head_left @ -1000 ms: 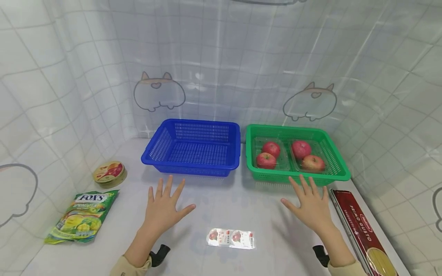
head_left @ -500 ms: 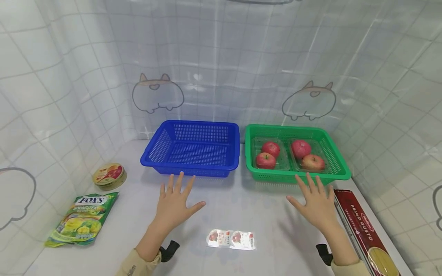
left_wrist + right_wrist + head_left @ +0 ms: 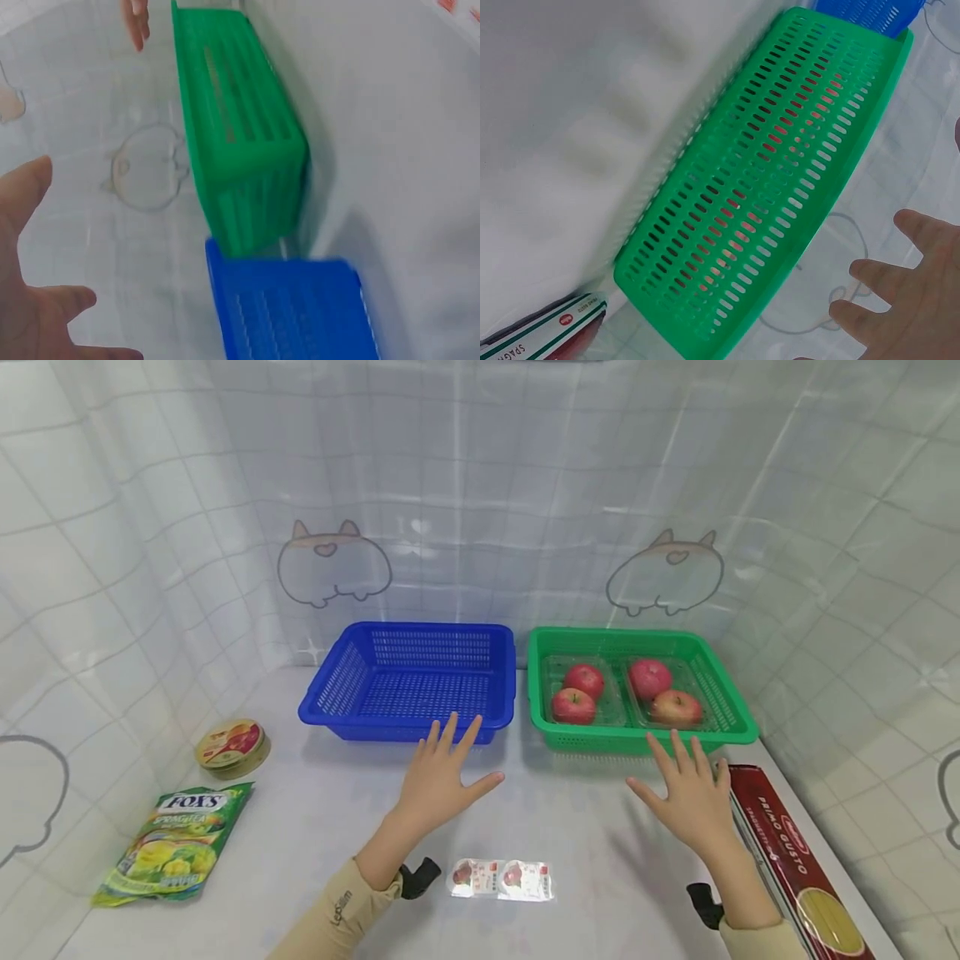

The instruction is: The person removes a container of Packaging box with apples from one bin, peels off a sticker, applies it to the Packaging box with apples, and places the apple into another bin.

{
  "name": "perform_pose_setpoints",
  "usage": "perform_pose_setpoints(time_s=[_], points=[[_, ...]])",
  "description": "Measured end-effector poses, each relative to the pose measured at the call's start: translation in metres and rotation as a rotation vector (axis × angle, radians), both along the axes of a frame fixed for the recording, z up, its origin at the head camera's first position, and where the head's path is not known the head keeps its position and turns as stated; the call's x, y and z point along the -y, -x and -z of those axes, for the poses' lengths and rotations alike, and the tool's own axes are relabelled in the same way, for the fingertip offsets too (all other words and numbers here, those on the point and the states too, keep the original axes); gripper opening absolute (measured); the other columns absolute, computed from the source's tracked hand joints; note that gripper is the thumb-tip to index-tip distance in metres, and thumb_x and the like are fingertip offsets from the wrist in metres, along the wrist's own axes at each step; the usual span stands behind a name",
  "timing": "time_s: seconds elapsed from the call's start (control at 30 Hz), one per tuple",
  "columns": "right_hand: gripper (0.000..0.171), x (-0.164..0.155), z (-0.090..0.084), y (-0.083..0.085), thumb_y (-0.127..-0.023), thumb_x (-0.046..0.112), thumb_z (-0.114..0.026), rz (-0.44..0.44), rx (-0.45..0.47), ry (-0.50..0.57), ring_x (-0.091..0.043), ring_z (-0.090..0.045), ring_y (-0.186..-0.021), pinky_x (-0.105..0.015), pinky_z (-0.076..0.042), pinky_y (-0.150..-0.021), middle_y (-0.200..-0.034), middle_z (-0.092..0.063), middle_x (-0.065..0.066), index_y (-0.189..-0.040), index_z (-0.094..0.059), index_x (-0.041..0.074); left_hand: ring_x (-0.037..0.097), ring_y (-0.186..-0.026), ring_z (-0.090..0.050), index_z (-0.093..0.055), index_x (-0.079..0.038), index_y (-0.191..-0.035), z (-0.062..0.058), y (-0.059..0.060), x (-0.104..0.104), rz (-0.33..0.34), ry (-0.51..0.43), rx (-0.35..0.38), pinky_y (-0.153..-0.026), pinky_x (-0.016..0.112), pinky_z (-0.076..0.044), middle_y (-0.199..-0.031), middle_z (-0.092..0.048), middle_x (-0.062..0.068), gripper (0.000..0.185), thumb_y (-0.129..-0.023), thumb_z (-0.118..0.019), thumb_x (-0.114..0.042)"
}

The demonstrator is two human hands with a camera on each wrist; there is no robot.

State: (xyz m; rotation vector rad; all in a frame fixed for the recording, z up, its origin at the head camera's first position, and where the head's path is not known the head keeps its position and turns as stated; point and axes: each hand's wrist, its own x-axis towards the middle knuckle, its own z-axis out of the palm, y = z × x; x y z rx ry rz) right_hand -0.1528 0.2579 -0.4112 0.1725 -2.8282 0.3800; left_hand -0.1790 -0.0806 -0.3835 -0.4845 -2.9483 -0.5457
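My left hand hovers over the table with its fingers spread, just in front of the blue basket, and holds nothing. With fingers likewise spread, my right hand is in the air before the green basket, also holding nothing. Inside the green basket lie two clear plastic trays, each with two red apples; one is a paler apple. No items show in the blue basket. Between the forearms, a pair of shiny apple stickers lies on the table.
At the left are a round candy tin and a green Fox's candy bag. A red spaghetti box lies along the right side, by my right forearm. A patterned plastic curtain surrounds the back and sides.
My left hand has moved to the right, from the blue basket's left part toward its right corner. My right hand has shifted slightly right. The objects stay in place; the head view shifted slightly.
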Motion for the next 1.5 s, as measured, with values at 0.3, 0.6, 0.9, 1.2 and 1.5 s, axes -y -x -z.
perform_pose_setpoints(time_s=[0.3, 0.6, 0.9, 1.2, 1.5], points=[[0.076, -0.003, 0.001, 0.001, -0.085, 0.056, -0.052, 0.01, -0.004, -0.004, -0.048, -0.016, -0.133, -0.07, -0.006, -0.099, -0.145, -0.026, -0.027, -0.145, -0.028, 0.015, 0.04, -0.134, -0.026, -0.018, -0.024, -0.149, 0.004, 0.012, -0.034, 0.078, -0.239, 0.127, -0.096, 0.061, -0.034, -0.151, -0.022, 0.015, 0.08, -0.085, -0.05, -0.061], [0.076, -0.002, 0.003, 0.0, -0.086, 0.055, -0.053, 0.024, 0.006, 0.019, -0.048, -0.015, -0.133, -0.07, -0.005, -0.098, -0.145, -0.025, -0.027, -0.146, -0.027, 0.015, 0.031, -0.137, -0.022, -0.01, -0.02, -0.15, 0.017, 0.039, -0.064, 0.124, -0.523, 0.32, -0.104, 0.055, -0.026, -0.152, -0.02, 0.009, 0.082, -0.088, -0.048, -0.057], [0.076, -0.003, 0.005, -0.001, -0.086, 0.055, -0.052, 0.032, 0.013, 0.033, -0.048, -0.013, -0.134, -0.069, -0.004, -0.1, -0.146, -0.024, -0.027, -0.146, -0.027, 0.016, 0.032, -0.139, -0.013, 0.003, -0.02, -0.149, 0.032, 0.064, -0.09, 0.088, -0.708, 0.429, -0.108, 0.053, -0.02, -0.154, -0.008, 0.009, 0.089, -0.088, -0.053, -0.05], [0.075, -0.005, 0.004, 0.001, -0.087, 0.054, -0.052, 0.036, 0.031, 0.079, -0.048, -0.015, -0.133, -0.069, -0.007, -0.1, -0.146, -0.024, -0.027, -0.146, -0.028, 0.014, 0.032, -0.134, -0.028, -0.002, -0.014, -0.15, 0.039, 0.086, -0.109, 0.035, -0.781, 0.372, -0.106, 0.048, -0.027, -0.152, -0.017, 0.012, 0.088, -0.087, -0.055, -0.045], [0.066, -0.006, -0.007, 0.009, -0.094, 0.04, -0.049, -0.028, 0.077, 0.342, -0.051, -0.017, -0.132, -0.071, -0.014, -0.097, -0.145, -0.025, -0.028, -0.145, -0.027, 0.005, 0.032, -0.134, -0.028, -0.015, -0.011, -0.148, 0.05, 0.095, -0.115, -0.053, -0.82, 0.352, -0.106, 0.048, -0.028, -0.149, -0.025, 0.014, 0.076, -0.088, -0.057, -0.032]])
